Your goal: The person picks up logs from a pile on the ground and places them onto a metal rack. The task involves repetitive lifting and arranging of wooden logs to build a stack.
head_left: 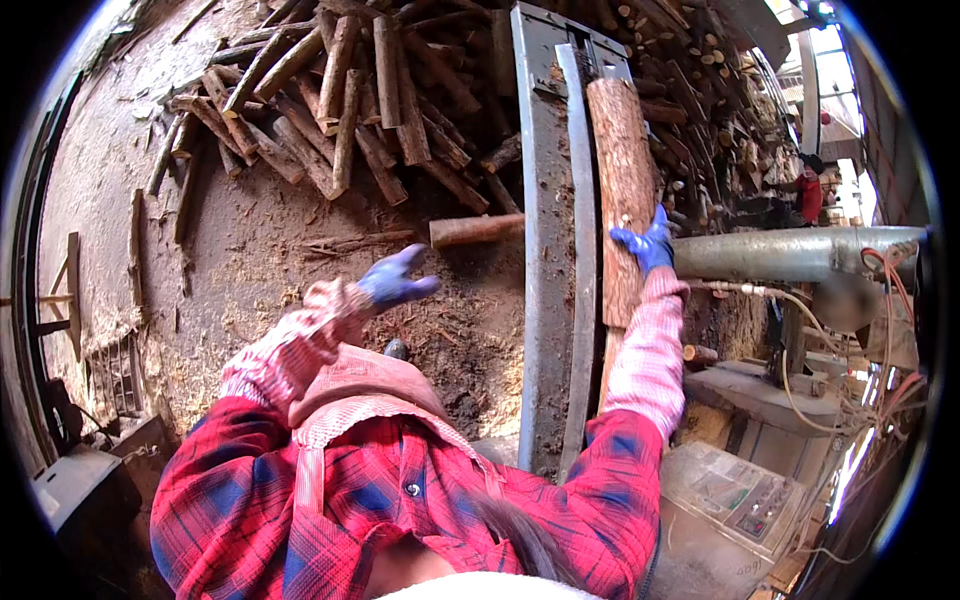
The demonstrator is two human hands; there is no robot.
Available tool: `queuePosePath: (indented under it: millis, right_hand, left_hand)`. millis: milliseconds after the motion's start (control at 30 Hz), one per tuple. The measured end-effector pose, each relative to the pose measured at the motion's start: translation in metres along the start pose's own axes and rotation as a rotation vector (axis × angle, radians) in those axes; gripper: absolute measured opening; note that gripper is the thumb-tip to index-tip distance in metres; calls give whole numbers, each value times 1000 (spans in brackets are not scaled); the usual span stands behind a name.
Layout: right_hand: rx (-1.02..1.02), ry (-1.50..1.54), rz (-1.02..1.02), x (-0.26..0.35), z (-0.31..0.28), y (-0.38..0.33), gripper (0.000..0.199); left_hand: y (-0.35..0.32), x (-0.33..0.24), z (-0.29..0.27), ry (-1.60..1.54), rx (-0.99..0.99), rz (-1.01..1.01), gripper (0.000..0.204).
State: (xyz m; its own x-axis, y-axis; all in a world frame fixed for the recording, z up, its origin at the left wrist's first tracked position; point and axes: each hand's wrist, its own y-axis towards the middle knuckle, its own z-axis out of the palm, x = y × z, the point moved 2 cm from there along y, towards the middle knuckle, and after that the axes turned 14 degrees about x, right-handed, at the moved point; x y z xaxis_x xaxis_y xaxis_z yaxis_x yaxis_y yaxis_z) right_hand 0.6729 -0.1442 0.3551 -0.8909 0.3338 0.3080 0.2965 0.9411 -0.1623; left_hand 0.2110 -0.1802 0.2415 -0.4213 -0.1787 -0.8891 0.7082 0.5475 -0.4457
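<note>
My right hand [645, 243], in a blue glove, rests on the side of a long bark-covered log [621, 170] that lies on a grey metal machine bed [545, 300]. A curved metal rail [583, 250] runs along the log's left side. My left hand [395, 279], also gloved in blue, hangs free in the air over the sawdust-covered ground with its fingers spread and nothing in it. A short log [475, 229] lies on the ground just beyond it, touching the machine bed's left edge.
A large heap of logs [340, 110] fills the ground ahead. A thick grey metal pipe [790, 252] crosses at the right, with hoses and a control panel [735, 490] below it. A person in red [808, 190] stands far right.
</note>
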Motion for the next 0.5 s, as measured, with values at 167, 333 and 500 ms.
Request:
queuePosePath:
  millis: [167, 333, 500]
  right_hand:
    - [40, 253, -54, 25, 5, -20, 112]
    - [-333, 115, -281, 158, 75, -73, 79]
    - [596, 524, -36, 185, 356, -86, 88]
  left_hand:
    - [-87, 267, -33, -106, -169, -508, 89]
    - [-167, 327, -59, -245, -365, -670, 63]
    - [-142, 360, -70, -788, -395, -641, 33]
